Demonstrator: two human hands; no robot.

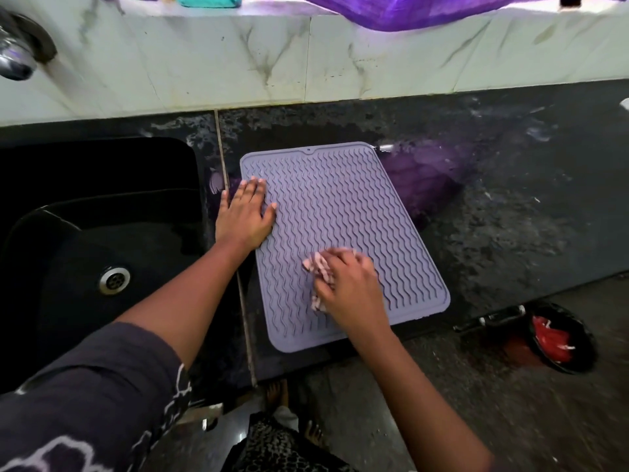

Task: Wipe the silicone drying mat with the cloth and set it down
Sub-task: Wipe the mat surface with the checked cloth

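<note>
At the left of the frame I see the black sink (85, 206); beside it my left hand (245, 216) lies flat and released on the left edge of the lavender mat (343, 206), which lies on the dark counter (510, 206). Right of centre, my right hand (350, 287) grips the crumpled cloth (318, 267), pressed onto the mat.

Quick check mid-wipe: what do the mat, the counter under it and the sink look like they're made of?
Mat: soft matte lavender silicone by its look, with moulded wavy ridges and rounded corners. Counter: dark speckled polished stone, probably granite; it shows glossy wet patches. Sink: glossy black, maybe composite or coated; only its drain is clearly shiny metal.
</note>
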